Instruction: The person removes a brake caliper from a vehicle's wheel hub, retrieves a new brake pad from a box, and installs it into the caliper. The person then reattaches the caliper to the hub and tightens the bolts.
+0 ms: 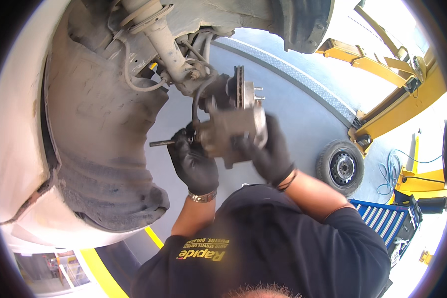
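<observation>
Both my hands wear black gloves. My right hand (273,154) grips the right side of a brake caliper (229,130), slightly blurred, in front of the brake disc (240,79) and hub. My left hand (191,161) is closed at the caliper's left side, by its rubber hose (198,94); a short dark rod (160,143) sticks out leftward from these fingers. Above, a dusty strut (166,47) runs down to the knuckle. What exactly my left fingertips touch is partly hidden.
The wheel-arch liner (99,149) and pale bumper (20,119) fill the left. At right are a yellow lift post (392,114), a loose wheel (324,166), blue hose (388,174) and a blue tool cart (380,221). A grey ramp edge (293,74) crosses behind.
</observation>
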The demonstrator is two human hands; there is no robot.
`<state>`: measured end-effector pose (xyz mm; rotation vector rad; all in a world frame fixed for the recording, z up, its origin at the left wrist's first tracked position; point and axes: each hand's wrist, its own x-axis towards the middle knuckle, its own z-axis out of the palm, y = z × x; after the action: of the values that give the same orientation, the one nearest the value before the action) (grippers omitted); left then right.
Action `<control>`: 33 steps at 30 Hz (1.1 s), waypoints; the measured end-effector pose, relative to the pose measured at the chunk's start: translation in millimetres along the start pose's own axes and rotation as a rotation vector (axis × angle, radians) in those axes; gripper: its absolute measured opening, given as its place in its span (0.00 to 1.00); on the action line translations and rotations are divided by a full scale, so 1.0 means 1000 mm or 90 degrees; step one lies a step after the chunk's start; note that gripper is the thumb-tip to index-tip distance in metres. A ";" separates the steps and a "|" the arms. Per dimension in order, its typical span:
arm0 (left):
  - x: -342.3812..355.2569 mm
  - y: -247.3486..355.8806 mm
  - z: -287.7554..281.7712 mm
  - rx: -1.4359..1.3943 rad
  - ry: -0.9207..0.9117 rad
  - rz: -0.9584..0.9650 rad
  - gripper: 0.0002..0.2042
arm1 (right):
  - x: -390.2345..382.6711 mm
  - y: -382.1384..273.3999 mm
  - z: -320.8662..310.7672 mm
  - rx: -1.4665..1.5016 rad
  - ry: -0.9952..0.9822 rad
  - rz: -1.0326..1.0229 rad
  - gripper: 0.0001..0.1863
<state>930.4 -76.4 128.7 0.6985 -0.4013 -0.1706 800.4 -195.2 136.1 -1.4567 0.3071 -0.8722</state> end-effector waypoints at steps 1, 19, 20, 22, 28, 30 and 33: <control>0.001 0.009 0.009 -0.013 -0.044 0.000 0.14 | 0.016 -0.012 -0.008 0.020 0.002 -0.014 0.33; 0.013 -0.024 0.069 0.439 -0.141 0.070 0.11 | 0.315 0.003 -0.051 -0.381 -0.596 -0.500 0.20; 0.005 -0.024 0.068 0.481 -0.136 0.109 0.10 | 0.320 -0.002 -0.046 -0.415 -0.652 -0.510 0.20; -0.007 -0.025 0.067 0.561 -0.120 0.189 0.10 | 0.321 -0.006 -0.035 -0.400 -0.646 -0.453 0.20; -0.012 -0.030 0.070 0.354 -0.053 0.162 0.10 | 0.311 -0.026 -0.020 -0.423 -0.643 -0.396 0.12; -0.005 -0.034 0.072 0.274 -0.014 0.180 0.10 | 0.302 -0.033 -0.020 -0.518 -0.611 -0.353 0.12; 0.008 -0.031 0.067 0.193 0.017 0.207 0.09 | 0.284 -0.038 -0.027 -0.695 -0.594 -0.638 0.12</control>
<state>909.1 -141.4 157.6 0.9207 -0.5149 0.2119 959.7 -401.6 258.3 -2.9564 -0.8747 -0.6448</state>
